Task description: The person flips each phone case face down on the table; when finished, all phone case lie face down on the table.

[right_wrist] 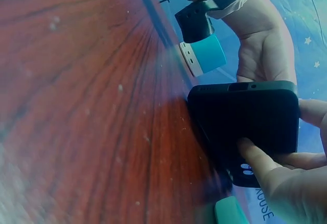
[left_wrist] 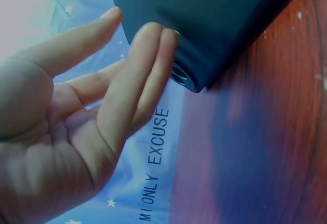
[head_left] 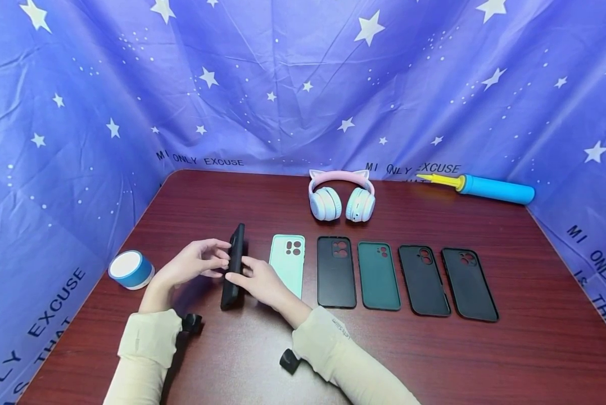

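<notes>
A black phone case (head_left: 234, 270) stands on its long edge on the table, its broad sides facing left and right. My right hand (head_left: 262, 281) grips it from the right. In the right wrist view the thumb (right_wrist: 255, 157) lies across the case's dark face (right_wrist: 240, 117), above small camera holes. From the left, my left hand (head_left: 199, 261) reaches to the case. The left wrist view shows its fingers (left_wrist: 133, 76) extended, fingertips at the case surface (left_wrist: 189, 15), with the thumb apart. A mint-green phone case (head_left: 289, 259) lies just right of the upright one, partly covered by my right hand.
Right of the mint case lie a black case (head_left: 336, 275), a green case (head_left: 380, 278) and two more black cases (head_left: 424, 284). Behind stand cat-ear headphones (head_left: 340, 197) and a blue-yellow hand pump (head_left: 495, 190). A blue-white round speaker-like object (head_left: 131, 270) sits at left.
</notes>
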A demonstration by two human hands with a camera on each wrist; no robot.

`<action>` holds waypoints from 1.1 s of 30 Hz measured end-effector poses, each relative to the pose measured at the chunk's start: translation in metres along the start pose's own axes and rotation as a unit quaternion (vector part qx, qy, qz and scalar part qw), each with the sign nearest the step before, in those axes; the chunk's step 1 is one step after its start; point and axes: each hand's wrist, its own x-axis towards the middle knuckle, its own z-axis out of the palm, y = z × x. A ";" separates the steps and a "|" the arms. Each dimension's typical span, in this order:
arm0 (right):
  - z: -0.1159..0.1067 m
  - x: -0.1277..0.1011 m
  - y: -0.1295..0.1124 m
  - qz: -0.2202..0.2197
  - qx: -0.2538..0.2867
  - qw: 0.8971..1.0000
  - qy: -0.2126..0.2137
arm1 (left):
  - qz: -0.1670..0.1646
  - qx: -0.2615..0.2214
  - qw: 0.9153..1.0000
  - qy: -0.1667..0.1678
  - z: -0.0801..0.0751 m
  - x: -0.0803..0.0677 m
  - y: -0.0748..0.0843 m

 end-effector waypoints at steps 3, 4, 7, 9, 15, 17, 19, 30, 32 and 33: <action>0.000 -0.001 0.000 0.008 0.011 1.000 0.005 | -0.018 0.009 1.000 -0.001 0.000 0.000 -0.002; 0.000 -0.001 0.000 0.011 0.012 1.000 0.008 | -0.024 0.014 1.000 -0.001 0.000 0.000 -0.002; -0.001 -0.002 -0.001 0.016 0.015 1.000 0.021 | -0.038 0.028 0.999 0.001 -0.001 0.001 -0.003; -0.003 -0.002 -0.001 0.022 0.019 0.999 0.030 | -0.045 0.038 0.998 0.004 -0.001 0.001 -0.003; -0.006 -0.005 -0.003 0.045 -0.014 0.998 0.046 | -0.069 0.068 0.995 0.015 -0.001 -0.001 -0.002; -0.007 -0.006 -0.003 0.052 -0.034 0.997 0.050 | -0.074 0.075 0.994 0.018 -0.001 -0.001 -0.002; -0.007 -0.007 -0.004 0.060 -0.049 0.996 0.053 | -0.077 0.078 0.994 0.020 -0.001 -0.001 -0.003; -0.007 -0.013 -0.010 0.058 -0.168 0.983 0.041 | -0.078 0.094 0.992 0.034 -0.002 -0.001 -0.004; -0.006 -0.013 -0.011 0.054 -0.184 0.981 0.036 | -0.078 0.095 0.992 0.035 -0.002 -0.001 -0.004; -0.005 -0.013 -0.011 0.051 -0.190 0.980 0.034 | -0.077 0.096 0.992 0.036 -0.002 -0.001 -0.004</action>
